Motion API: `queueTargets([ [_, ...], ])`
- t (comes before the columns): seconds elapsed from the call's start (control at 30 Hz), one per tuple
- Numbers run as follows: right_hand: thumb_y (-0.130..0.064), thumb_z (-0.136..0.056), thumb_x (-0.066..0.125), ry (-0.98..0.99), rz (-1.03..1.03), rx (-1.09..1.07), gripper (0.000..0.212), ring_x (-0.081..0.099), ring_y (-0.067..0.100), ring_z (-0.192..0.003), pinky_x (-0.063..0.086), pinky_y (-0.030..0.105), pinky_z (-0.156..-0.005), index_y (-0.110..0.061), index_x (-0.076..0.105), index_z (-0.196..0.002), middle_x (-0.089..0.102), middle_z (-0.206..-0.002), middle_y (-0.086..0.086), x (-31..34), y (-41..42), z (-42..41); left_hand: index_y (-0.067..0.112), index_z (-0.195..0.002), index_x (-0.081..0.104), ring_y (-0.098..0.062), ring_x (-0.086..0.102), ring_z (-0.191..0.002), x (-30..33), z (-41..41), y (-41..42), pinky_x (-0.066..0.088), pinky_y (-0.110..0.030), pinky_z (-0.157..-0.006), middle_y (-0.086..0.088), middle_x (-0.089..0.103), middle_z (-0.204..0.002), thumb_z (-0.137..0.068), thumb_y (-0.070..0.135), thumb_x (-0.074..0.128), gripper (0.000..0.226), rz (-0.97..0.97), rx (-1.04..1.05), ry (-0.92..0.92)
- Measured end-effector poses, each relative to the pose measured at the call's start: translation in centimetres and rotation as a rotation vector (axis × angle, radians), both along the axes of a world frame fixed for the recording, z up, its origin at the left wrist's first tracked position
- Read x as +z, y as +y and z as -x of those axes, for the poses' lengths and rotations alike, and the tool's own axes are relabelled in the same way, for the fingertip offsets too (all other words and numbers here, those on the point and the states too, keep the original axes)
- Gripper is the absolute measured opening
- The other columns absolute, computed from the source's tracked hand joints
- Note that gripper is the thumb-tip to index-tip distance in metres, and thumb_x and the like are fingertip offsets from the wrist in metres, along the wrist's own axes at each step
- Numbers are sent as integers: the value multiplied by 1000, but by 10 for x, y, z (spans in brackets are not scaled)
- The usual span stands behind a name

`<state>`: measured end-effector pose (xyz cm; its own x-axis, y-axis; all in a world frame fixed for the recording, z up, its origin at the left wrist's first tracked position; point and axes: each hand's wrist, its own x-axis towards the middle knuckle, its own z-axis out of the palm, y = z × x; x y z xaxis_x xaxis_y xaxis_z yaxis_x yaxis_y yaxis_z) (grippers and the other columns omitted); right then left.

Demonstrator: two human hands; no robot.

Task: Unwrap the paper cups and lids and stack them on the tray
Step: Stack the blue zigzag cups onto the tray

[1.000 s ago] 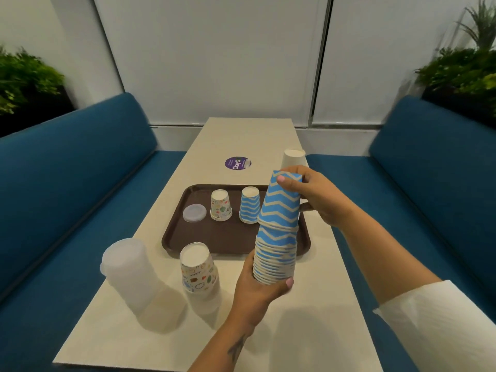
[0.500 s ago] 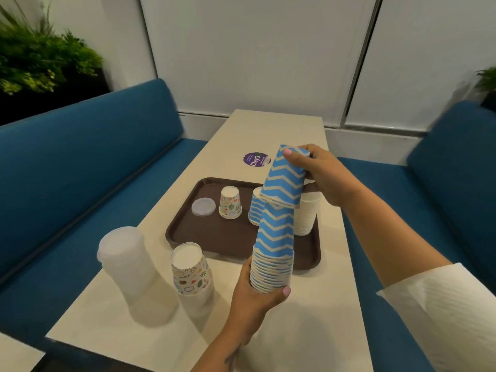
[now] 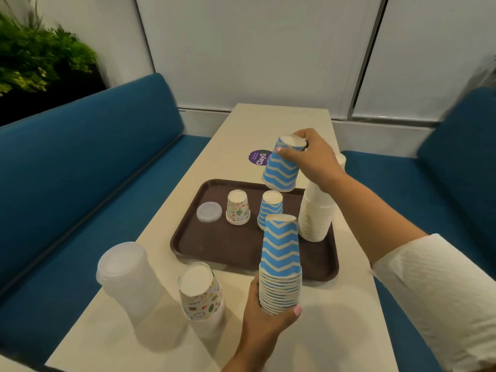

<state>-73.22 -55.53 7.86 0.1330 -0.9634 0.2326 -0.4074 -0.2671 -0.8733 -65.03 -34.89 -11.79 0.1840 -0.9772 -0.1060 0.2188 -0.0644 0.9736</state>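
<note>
My left hand (image 3: 264,322) grips the base of an upside-down stack of blue zigzag cups (image 3: 280,264) above the table's near part. My right hand (image 3: 311,157) holds a single blue zigzag cup (image 3: 281,167), upside down, lifted clear of that stack and above the far side of the brown tray (image 3: 214,248). On the tray stand one blue zigzag cup (image 3: 271,208), one patterned cup (image 3: 237,208), a clear lid (image 3: 209,212) and a tall stack of white cups (image 3: 315,216).
Near me on the cream table (image 3: 335,331) stand a stack of clear lids (image 3: 126,277) and a stack of patterned cups (image 3: 201,294). A purple sticker (image 3: 257,158) lies beyond the tray. Blue benches run along both sides.
My right hand has pulled the top blue cup fully off the stack and carried it up and away over the tray. The view shifted left and closer.
</note>
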Motion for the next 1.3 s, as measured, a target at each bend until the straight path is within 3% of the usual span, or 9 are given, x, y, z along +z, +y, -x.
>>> queueTargets([
  [0.13, -34, -80, 74, 250, 7, 27, 57, 55, 21, -109, 45, 31, -82, -14, 48, -127, 56, -123, 6, -27, -13, -18, 21, -126, 50, -24, 67, -103, -2, 0, -1, 57, -32, -80, -5, 68, -114, -50, 19, 89, 86, -1, -17, 22],
  [0.43, -29, -87, 68, 546, -67, 47, 63, 50, 29, -119, 41, 32, -86, -9, 38, -138, 49, -134, 14, -66, -26, -37, 20, -129, 48, -25, 66, -105, -2, -4, -1, 56, -32, -82, -3, 68, -115, -58, 7, 86, 81, 16, -40, 69],
  [0.7, -27, -86, 69, 614, -180, 83, 66, 51, 30, -119, 41, 33, -88, -15, 35, -141, 51, -134, 15, -94, -28, -37, 25, -130, 44, -17, 66, -106, -4, -10, 1, 56, -34, -87, 9, 67, -115, -61, 11, 87, 83, -13, -36, 41],
  [0.87, -26, -84, 72, 656, -295, 145, 72, 50, 28, -124, 44, 36, -97, -16, 32, -144, 49, -140, 11, -106, -25, -35, 26, -128, 47, -17, 66, -106, -4, -13, 3, 56, -35, -88, 8, 68, -114, -57, 20, 88, 82, -11, -19, 18],
  [0.97, -32, -89, 66, 706, -306, 169, 74, 45, 28, -131, 40, 37, -102, -17, 25, -149, 43, -147, 9, -98, -23, -31, 23, -127, 49, -20, 66, -105, -3, -12, 0, 57, -33, -83, 2, 68, -114, -58, 15, 87, 79, -19, -10, 28],
  [1.07, -35, -98, 50, 596, -171, 95, 52, 45, 26, -130, 37, 34, -103, -16, 38, -145, 46, -145, 8, -76, -14, -25, 19, -125, 51, -21, 67, -101, 1, -10, -5, 57, -31, -79, -4, 69, -113, -54, 21, 88, 80, -22, 11, 28],
  [1.13, -41, -100, 41, 394, -133, 69, 43, 55, 24, -118, 41, 34, -102, -14, 54, -132, 57, -134, 8, -59, -4, -19, 19, -125, 52, -23, 67, -100, 3, -7, -11, 58, -37, -79, -4, 69, -112, -52, 27, 87, 82, -26, 32, 12],
  [1.23, -56, -94, 41, 56, -351, 225, 48, 64, 22, -100, 53, 36, -87, -18, 63, -111, 66, -114, 7, -38, 18, -9, 18, -125, 53, -29, 67, -100, 7, -4, -18, 58, -41, -78, -7, 70, -111, -54, 29, 87, 79, -33, 52, -7],
  [1.3, -56, -90, 49, 93, -439, 354, 47, 63, 21, -102, 52, 30, -82, -17, 63, -112, 66, -112, 5, -34, 30, -3, 18, -124, 54, -31, 67, -98, 11, -2, -20, 58, -37, -74, -10, 70, -110, -53, 30, 87, 79, -41, 56, 8],
])
